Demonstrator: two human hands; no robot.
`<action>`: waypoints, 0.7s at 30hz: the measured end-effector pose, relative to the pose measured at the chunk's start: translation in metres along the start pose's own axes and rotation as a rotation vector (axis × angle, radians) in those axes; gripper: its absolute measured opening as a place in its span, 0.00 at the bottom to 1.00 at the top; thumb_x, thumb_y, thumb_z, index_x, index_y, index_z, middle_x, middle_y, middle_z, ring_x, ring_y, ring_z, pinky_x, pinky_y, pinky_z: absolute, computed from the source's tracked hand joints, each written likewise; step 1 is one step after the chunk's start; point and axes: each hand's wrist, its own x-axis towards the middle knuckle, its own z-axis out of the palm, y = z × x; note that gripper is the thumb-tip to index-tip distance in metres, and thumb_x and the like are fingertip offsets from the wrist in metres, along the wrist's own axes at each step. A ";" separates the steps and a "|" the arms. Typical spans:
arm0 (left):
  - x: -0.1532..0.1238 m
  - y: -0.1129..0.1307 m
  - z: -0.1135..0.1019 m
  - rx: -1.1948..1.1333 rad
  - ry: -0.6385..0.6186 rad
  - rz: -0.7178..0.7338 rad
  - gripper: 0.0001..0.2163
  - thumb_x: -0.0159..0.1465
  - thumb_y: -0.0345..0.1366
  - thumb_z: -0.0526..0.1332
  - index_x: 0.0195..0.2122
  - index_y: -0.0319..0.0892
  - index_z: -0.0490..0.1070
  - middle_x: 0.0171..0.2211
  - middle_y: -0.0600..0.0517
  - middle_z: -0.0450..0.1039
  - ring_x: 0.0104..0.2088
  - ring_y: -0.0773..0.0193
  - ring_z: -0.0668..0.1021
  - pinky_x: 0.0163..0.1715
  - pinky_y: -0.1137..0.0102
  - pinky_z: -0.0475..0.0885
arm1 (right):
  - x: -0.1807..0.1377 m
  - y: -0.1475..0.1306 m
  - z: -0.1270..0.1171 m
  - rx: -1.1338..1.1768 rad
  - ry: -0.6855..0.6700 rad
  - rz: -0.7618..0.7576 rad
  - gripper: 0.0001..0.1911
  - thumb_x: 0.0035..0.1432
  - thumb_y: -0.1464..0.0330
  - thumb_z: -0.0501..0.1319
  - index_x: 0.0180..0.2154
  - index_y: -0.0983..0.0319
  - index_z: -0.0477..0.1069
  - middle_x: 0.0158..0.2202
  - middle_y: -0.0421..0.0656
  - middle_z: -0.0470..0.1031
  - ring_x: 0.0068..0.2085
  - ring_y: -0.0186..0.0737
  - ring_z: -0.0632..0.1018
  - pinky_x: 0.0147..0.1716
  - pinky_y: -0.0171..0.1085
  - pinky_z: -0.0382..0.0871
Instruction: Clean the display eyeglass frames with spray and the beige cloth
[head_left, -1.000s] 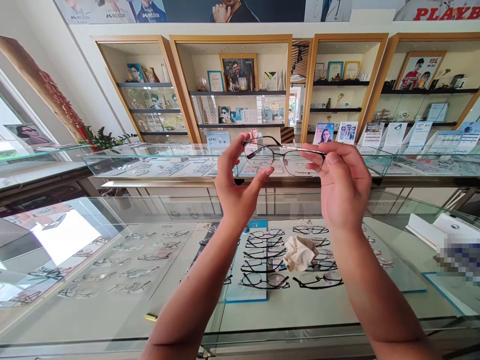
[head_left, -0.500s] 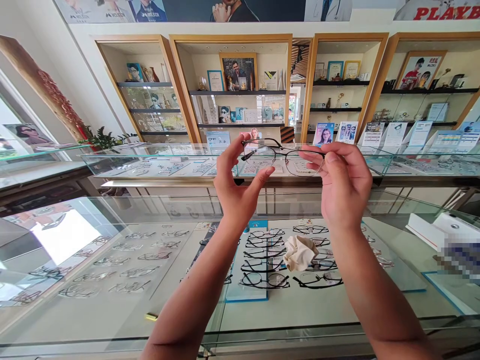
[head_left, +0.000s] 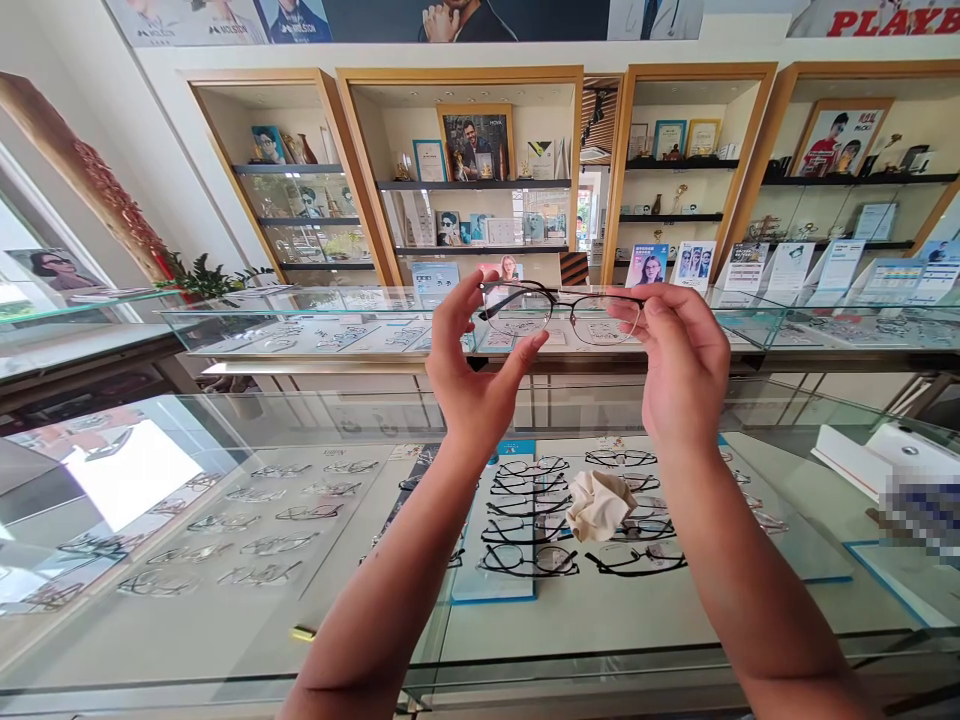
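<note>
Over the glass case (head_left: 540, 635), the right hand (head_left: 686, 365) pinches the glasses (head_left: 562, 302) and has moved in a bit, so they stay up, while the left hand (head_left: 472, 385) spreads round one lens (head_left: 526, 314), grip unclear.

Bright | daylight at left window (head_left: 13, 235) | white glare on glass counter (head_left: 225, 635) | edges stretched | right-hand patch (head_left: 921, 508) pixelated
</note>
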 end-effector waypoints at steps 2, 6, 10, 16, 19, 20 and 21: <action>0.000 0.000 0.000 -0.018 0.004 0.004 0.35 0.68 0.51 0.78 0.72 0.50 0.69 0.67 0.41 0.80 0.68 0.43 0.82 0.63 0.52 0.80 | 0.001 0.001 0.000 0.034 0.007 0.003 0.08 0.77 0.57 0.65 0.47 0.51 0.81 0.51 0.42 0.87 0.55 0.46 0.88 0.60 0.51 0.82; 0.002 -0.001 0.001 -0.068 0.017 0.011 0.35 0.68 0.50 0.78 0.72 0.51 0.69 0.65 0.43 0.81 0.66 0.44 0.83 0.64 0.51 0.80 | 0.002 0.004 -0.001 0.045 -0.009 0.010 0.08 0.76 0.56 0.66 0.46 0.50 0.82 0.51 0.41 0.87 0.55 0.46 0.87 0.61 0.52 0.80; 0.004 -0.004 0.003 -0.131 0.008 0.034 0.35 0.67 0.51 0.79 0.71 0.51 0.69 0.61 0.44 0.83 0.65 0.44 0.84 0.65 0.49 0.80 | 0.002 0.008 -0.002 0.034 0.006 0.059 0.09 0.75 0.55 0.67 0.46 0.51 0.83 0.50 0.41 0.87 0.51 0.44 0.88 0.60 0.50 0.79; 0.005 -0.011 0.006 -0.236 0.017 0.064 0.37 0.64 0.54 0.81 0.69 0.52 0.69 0.60 0.46 0.82 0.64 0.44 0.85 0.66 0.51 0.81 | 0.003 0.008 -0.004 0.004 -0.012 0.126 0.12 0.75 0.53 0.66 0.46 0.51 0.83 0.49 0.40 0.88 0.52 0.44 0.88 0.58 0.48 0.79; 0.005 -0.012 0.007 -0.273 0.005 0.062 0.37 0.63 0.55 0.82 0.68 0.53 0.69 0.60 0.47 0.82 0.64 0.45 0.85 0.66 0.52 0.81 | 0.003 0.008 -0.004 0.022 -0.027 0.159 0.12 0.74 0.53 0.66 0.46 0.51 0.82 0.49 0.40 0.88 0.53 0.44 0.88 0.58 0.48 0.80; 0.005 -0.012 0.006 -0.278 -0.002 0.056 0.37 0.63 0.56 0.81 0.68 0.53 0.68 0.59 0.46 0.82 0.63 0.45 0.86 0.66 0.52 0.81 | 0.004 0.008 -0.004 0.032 -0.035 0.168 0.12 0.74 0.53 0.66 0.46 0.51 0.82 0.49 0.40 0.88 0.53 0.45 0.89 0.58 0.48 0.81; 0.005 -0.013 0.006 -0.278 -0.008 0.049 0.37 0.63 0.57 0.81 0.68 0.53 0.68 0.59 0.46 0.82 0.63 0.45 0.86 0.65 0.51 0.81 | 0.004 0.009 -0.004 0.044 -0.046 0.176 0.12 0.74 0.53 0.66 0.46 0.51 0.81 0.48 0.41 0.88 0.54 0.46 0.89 0.57 0.49 0.81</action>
